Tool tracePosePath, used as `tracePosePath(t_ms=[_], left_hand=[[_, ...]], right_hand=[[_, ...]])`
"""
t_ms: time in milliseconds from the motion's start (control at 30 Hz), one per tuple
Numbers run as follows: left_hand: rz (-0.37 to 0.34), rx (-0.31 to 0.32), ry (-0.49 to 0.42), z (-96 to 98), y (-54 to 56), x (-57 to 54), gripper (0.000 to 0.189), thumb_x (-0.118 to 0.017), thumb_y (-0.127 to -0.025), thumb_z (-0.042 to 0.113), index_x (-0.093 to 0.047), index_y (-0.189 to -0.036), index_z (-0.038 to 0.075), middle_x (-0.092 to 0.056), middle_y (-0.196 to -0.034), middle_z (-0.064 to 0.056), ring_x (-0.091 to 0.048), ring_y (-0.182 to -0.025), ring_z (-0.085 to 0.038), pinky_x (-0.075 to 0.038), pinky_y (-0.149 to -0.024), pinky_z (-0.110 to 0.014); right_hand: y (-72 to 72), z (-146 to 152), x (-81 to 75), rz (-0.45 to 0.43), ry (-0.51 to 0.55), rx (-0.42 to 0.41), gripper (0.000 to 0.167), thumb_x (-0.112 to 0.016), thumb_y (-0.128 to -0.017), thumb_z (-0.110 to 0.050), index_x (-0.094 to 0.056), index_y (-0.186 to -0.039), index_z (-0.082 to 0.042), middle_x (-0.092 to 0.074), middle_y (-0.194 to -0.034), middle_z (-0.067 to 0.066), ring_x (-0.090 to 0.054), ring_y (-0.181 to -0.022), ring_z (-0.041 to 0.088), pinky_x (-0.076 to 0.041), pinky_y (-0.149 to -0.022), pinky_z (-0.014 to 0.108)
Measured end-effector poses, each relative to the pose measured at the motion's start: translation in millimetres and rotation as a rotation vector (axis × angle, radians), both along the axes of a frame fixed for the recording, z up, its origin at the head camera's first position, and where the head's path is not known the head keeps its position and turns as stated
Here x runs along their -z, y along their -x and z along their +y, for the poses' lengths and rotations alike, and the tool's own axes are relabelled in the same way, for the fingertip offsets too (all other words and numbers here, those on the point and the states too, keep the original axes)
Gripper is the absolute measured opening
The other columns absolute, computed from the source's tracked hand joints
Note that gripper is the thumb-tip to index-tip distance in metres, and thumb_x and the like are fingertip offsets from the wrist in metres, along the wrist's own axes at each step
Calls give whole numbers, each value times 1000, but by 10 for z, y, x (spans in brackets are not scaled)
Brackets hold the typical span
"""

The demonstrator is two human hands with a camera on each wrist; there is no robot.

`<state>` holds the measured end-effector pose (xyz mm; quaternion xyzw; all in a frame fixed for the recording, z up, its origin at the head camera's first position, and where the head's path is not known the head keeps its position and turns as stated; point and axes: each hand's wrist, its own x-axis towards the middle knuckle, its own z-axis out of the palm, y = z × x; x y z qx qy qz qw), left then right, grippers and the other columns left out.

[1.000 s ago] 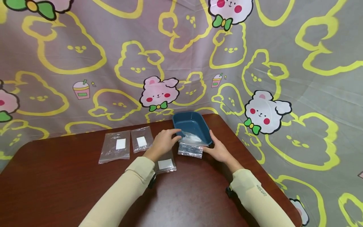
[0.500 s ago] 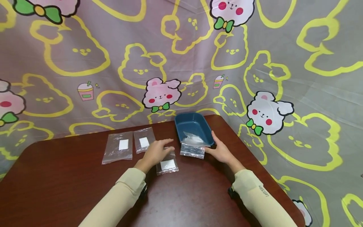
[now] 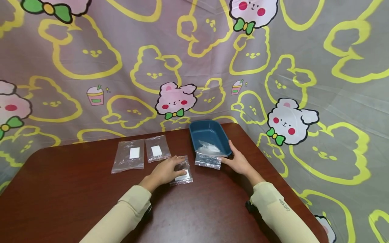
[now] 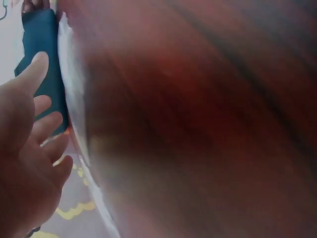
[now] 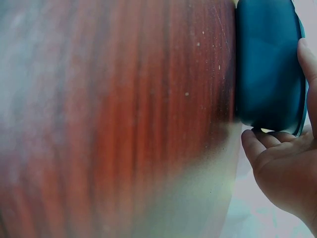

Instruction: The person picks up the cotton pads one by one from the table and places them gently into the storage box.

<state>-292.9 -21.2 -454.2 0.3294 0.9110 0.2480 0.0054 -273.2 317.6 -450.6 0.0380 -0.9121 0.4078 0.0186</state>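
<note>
My left hand (image 3: 163, 171) reaches over a clear zip bag (image 3: 187, 179) lying on the table, its extended fingers overlapping the bag and the white rectangular piece inside. In the left wrist view the fingers of that hand (image 4: 22, 144) are loosely bent with nothing between them. My right hand (image 3: 240, 162) holds the near right corner of a blue plastic basin (image 3: 203, 125), thumb at the near rim and fingers along the side. Inside the basin's near end lies another clear bag (image 3: 209, 148); clear plastic also shows in front of the near rim.
Two more clear bags, a larger one (image 3: 123, 158) and a smaller one (image 3: 164, 148), each with a white piece, lie left of the basin on the brown table (image 3: 76, 189). A patterned cloth (image 3: 121, 50) hangs close behind the table and along its right side.
My left hand has left the bag at the basin's near end and moved left and down over the nearest bag on the table. The right hand stays at the basin's corner.
</note>
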Motion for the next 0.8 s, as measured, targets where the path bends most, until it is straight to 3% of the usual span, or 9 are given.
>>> tracePosePath(t_ms=[167, 333, 800], left_hand=[[-37, 23, 12, -59, -10, 72, 58, -73, -93, 37, -58, -142, 10, -51, -148, -16, -39, -141, -38, -39, -108, -56], [-27, 49, -12, -84, -4, 133, 57, -72, -94, 34, -58, -142, 6, -52, -147, -19, -39, -141, -39, -38, -109, -55], [-5, 87, -36, -119, -19, 157, 49, -71, -95, 25, -61, -137, 1, -53, -144, -19, -42, -138, -42, -36, -111, -54]], right_hand=[[1, 4, -1, -3, 11, -1, 107, -77, -89, -41, -4, -162, -11, -20, -164, 18, -28, -147, 38, -29, -115, 55], [9, 8, -8, 5, 8, -6, 107, -77, -90, -40, -4, -162, -10, -20, -164, 18, -29, -147, 38, -29, -115, 54], [25, 3, 0, 4, 4, -15, 106, -77, -90, -38, -4, -162, -9, -18, -165, 18, -27, -147, 38, -28, -115, 55]])
